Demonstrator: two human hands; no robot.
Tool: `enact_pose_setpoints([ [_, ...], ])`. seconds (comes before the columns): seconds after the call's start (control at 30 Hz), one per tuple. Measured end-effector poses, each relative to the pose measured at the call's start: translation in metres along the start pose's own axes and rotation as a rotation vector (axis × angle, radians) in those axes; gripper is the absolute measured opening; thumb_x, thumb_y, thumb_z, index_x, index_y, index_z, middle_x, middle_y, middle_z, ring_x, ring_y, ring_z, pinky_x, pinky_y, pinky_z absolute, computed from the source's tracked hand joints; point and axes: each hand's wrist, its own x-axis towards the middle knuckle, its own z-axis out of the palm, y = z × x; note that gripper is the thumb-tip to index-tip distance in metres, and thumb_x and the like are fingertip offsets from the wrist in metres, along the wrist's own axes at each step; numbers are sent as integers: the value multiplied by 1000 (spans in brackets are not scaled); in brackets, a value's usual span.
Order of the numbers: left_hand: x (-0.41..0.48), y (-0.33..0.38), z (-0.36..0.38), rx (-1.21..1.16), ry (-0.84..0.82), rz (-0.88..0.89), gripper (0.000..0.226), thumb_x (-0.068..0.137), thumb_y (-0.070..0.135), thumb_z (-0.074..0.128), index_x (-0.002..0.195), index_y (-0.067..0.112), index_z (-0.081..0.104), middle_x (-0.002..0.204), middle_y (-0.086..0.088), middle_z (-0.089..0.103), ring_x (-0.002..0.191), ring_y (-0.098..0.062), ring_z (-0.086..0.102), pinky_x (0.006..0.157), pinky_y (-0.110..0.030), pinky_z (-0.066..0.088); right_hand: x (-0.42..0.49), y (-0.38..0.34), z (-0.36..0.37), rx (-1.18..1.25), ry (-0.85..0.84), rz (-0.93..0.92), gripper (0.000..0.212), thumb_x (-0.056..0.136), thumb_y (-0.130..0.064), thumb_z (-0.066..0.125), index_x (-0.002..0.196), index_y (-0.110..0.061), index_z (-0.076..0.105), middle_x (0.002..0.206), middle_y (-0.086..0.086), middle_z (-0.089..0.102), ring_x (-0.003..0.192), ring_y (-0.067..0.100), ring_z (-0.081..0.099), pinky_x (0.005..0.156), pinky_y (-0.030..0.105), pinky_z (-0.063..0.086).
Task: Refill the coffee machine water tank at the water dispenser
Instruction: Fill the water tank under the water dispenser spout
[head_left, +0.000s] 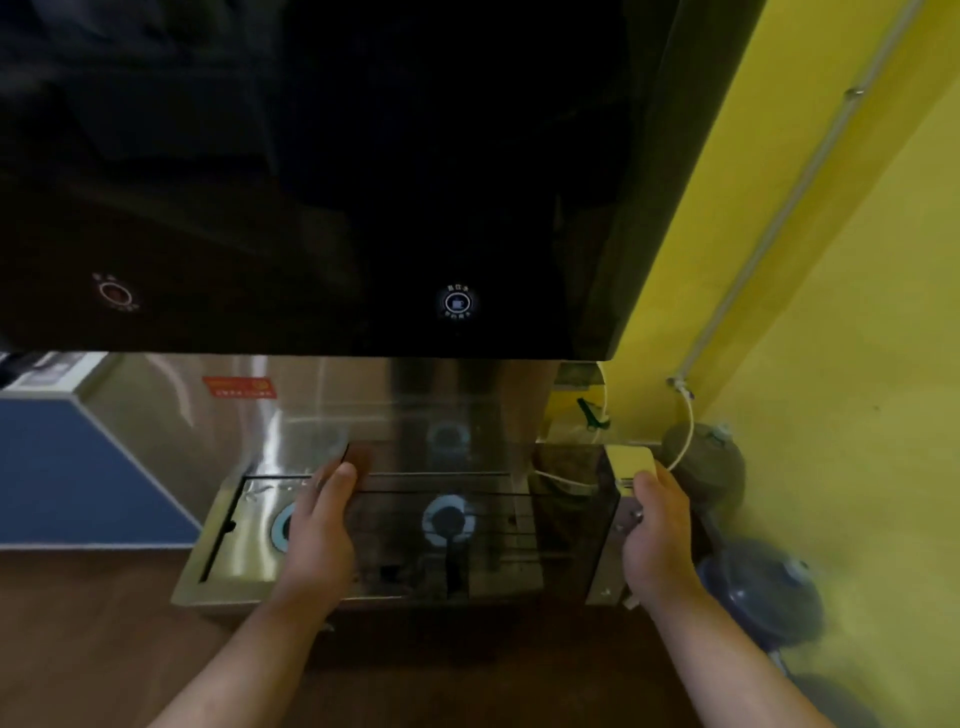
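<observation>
Both hands clasp the smoky transparent water tank (467, 519), left hand (319, 535) on its left end and right hand (657, 540) on its right, over the dispenser's steel drip tray (244, 551) beneath the black dispenser panel (363, 182).

Smoky clear tank (483, 519), black dispenser panel (332, 171), yellow wall (831, 322), blue cabinet (67, 478).

The location is a shared pantry or break area, most likely in an office or public building. A tall black glass-fronted water dispenser (363, 182) with lit touch buttons (457, 302) stands over a stainless steel drip tray (234, 545). Exposed conduit (779, 218) runs down a bright yellow wall (857, 364). Spare water jugs (758, 597) sit on the wood-pattern floor (78, 639) (beside the dispenser, right side).
</observation>
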Motion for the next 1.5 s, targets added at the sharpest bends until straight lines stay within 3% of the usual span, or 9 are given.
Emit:
enact_pose_setpoints([
  [0.23,27,-4,19,-52,135,-10,40,102,32,47,135,11,49,98,-2,68,66,1,71,49,-11,49,42,25,16,-6,-3,-25,23,89,-16,43,67,-20,44,46,-16,47,45,-1,40,49,19,35],
  [0.4,43,2,26,-62,139,27,13,102,28,46,110,20,53,91,2,66,60,6,68,50,-7,47,59,37,26,-11,12,-100,18,82,-21,40,64,-22,43,48,-21,49,47,-4,40,50,14,34],
  [0.67,40,9,26,-35,110,37,22,104,26,43,114,12,56,80,6,71,61,7,68,50,-7,47,71,48,26,0,-39,-153,20,83,-29,45,65,-26,55,60,-17,56,62,7,50,64,27,41],
  [0.83,20,14,18,11,254,79,20,105,26,37,102,21,56,89,9,60,94,-3,61,83,-18,46,70,48,30,16,10,-100,17,81,-29,44,66,-21,47,55,-16,50,56,6,43,59,26,37],
  [0.9,0,12,18,158,406,214,12,100,28,46,106,20,54,92,3,55,89,-13,56,77,-27,44,72,50,29,30,35,-90,17,80,-32,46,66,-24,50,57,-15,50,59,9,44,63,30,37],
  [0.97,-23,17,30,525,286,575,15,95,25,52,110,23,55,87,0,56,75,-13,56,64,-30,47,74,50,28,35,25,-85,20,79,-37,48,62,-29,56,58,-14,48,63,17,43,65,35,36],
  [1.1,-27,42,59,1118,71,1001,65,89,35,48,148,13,36,81,10,46,70,-9,46,57,-15,36,79,48,27,57,24,-55,23,73,-44,51,54,-30,56,57,-10,45,63,23,39,66,41,32],
  [1.23,-18,61,83,1244,90,1041,80,88,28,57,156,11,17,73,10,39,59,-8,39,48,-15,17,85,50,26,38,33,-95,22,77,-43,51,62,-30,62,67,1,48,73,27,44,71,43,36],
  [1.5,-6,63,96,1274,119,1047,86,90,33,54,157,18,3,76,6,46,61,-11,47,46,-18,26,87,52,26,29,32,-73,23,77,-42,51,59,-30,56,61,0,43,67,31,42,67,44,34],
])
